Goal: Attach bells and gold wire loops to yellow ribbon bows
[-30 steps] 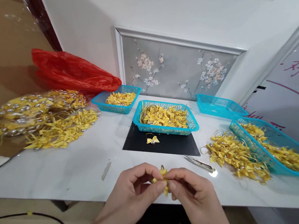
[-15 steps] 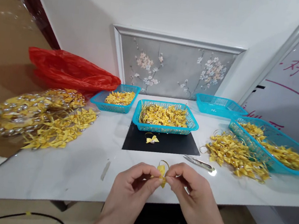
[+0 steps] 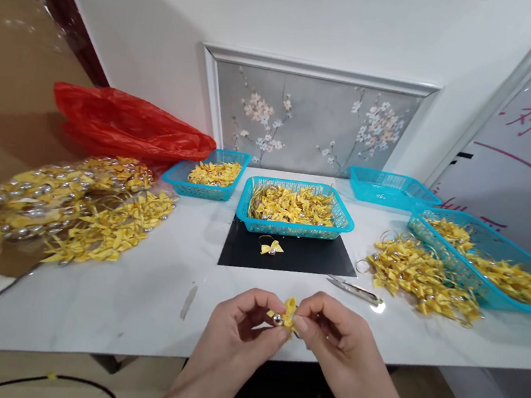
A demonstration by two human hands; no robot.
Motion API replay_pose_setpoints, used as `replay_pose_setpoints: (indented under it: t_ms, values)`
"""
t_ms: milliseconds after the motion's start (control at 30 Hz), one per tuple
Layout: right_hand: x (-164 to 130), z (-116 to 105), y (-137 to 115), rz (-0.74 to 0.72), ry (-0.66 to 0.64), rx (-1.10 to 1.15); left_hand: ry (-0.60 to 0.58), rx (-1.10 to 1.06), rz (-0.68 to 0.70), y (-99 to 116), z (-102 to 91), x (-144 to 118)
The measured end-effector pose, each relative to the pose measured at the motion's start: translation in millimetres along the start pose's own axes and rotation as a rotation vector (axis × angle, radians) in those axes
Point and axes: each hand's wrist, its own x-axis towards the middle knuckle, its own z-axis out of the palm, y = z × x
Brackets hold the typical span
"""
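**Two hands pinched a yellow bow at the table's edge**

At the near edge of the white table (image 3: 143, 313), the left hand (image 3: 238, 332) and the right hand (image 3: 339, 346) met fingertip to fingertip, both closed on a small yellow ribbon bow (image 3: 288, 311) with a silver bead (image 3: 277, 319) showing at its front. The bow was held just above the table edge, between the two thumbs and forefingers. Beyond the hands, a pair of small metal snips (image 3: 356, 291) lay on the table beside a black mat (image 3: 287, 254), on which a single finished bow (image 3: 271, 247) rested. A blue basket (image 3: 345, 222) heaped with yellow bows stood at the mat's far side, with a smaller one (image 3: 175, 177) to its left. Loose bows were piled at the right (image 3: 421, 278) against a long blue tray (image 3: 445, 249), and more lay in clear bags (image 3: 73, 206) at the left, in front of a red plastic bag (image 3: 128, 125).
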Motion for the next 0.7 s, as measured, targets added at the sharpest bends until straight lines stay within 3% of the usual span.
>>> replay_pose_setpoints:
  t_ms: [333,700]
  values:
    - [3.7,-2.7,-0.7,0.086,-0.023,0.143,-0.061,-0.071,-0.077,-2.6,-2.5,3.2]
    - [2.8,-7.0,-5.1,0.007,-0.035,0.08,-0.245,-0.251,0.015,-4.8,-10.8,-1.8]
